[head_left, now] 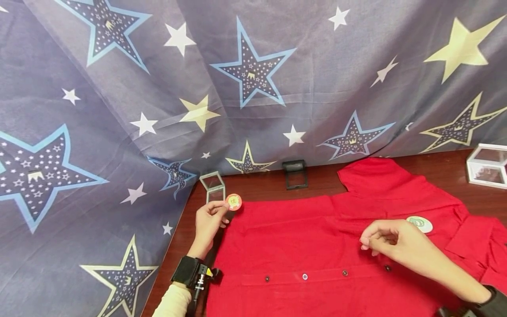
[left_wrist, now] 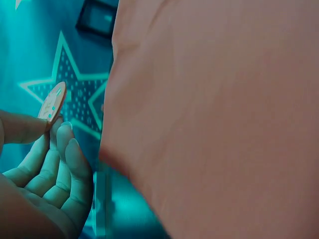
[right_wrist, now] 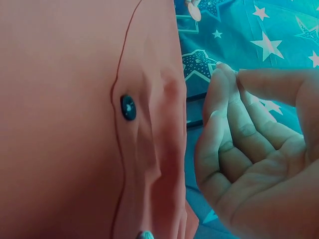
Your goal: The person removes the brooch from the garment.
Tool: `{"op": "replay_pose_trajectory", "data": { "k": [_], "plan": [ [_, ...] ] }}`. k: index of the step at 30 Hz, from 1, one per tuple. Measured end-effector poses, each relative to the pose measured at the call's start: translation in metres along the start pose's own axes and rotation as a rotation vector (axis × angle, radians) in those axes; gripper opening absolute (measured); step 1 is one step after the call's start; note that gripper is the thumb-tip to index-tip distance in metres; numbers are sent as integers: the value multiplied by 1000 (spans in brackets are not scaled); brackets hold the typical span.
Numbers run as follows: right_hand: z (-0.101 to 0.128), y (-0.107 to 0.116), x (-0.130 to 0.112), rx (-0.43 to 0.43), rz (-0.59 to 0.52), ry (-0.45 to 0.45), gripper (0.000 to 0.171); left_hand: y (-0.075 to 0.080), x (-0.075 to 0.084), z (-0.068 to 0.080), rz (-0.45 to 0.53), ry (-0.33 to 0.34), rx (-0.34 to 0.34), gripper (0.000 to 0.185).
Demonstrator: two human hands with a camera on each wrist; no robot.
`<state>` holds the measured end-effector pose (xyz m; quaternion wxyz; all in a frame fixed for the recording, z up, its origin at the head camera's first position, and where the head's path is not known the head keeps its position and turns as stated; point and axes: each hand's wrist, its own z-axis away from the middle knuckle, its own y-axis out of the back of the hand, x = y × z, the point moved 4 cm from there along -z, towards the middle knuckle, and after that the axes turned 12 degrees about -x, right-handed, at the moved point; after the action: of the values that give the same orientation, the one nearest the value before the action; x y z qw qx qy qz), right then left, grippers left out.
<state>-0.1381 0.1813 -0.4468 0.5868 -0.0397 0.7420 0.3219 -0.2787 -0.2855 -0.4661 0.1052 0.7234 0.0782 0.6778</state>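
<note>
In the head view, my left hand (head_left: 209,220) pinches a round badge (head_left: 234,202) with an orange rim and yellow centre between thumb and finger. It is at the hem end of a red short-sleeved shirt (head_left: 285,242) lying flat. The left wrist view shows the badge (left_wrist: 53,102) nearly edge-on, thin as a disc. Over the shirt, near its chest, my right hand (head_left: 400,242) hovers with loosely curled fingers; nothing shows between them. Beside that hand an oval white-and-green badge (head_left: 420,224) lies on the shirt, partly covered. A dark button (right_wrist: 128,108) shows in the right wrist view.
Behind the shirt, on a dark red wooden table (head_left: 257,189), stand an open silver-grey hinged frame (head_left: 215,188), a black one (head_left: 295,174) and a white one (head_left: 487,165). A star-patterned curtain (head_left: 277,127) hangs along the back and left.
</note>
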Motion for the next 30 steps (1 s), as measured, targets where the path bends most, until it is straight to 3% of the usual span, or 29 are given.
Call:
{"op": "replay_pose_trajectory", "data": {
  "k": [10,14,21,30],
  "plan": [
    [9,7,6,62,92,12,20,35,-10,-26,-2,27,85,20],
    [13,9,9,59,82,35,25,45,-8,-33,-20,51,92,22],
    [14,10,10,57,67,35,25,58,-19,-47,-182,87,141,18],
    [13,11,8,89,111,15,24,61,-27,-57,-296,92,125,17]
  ]
}}
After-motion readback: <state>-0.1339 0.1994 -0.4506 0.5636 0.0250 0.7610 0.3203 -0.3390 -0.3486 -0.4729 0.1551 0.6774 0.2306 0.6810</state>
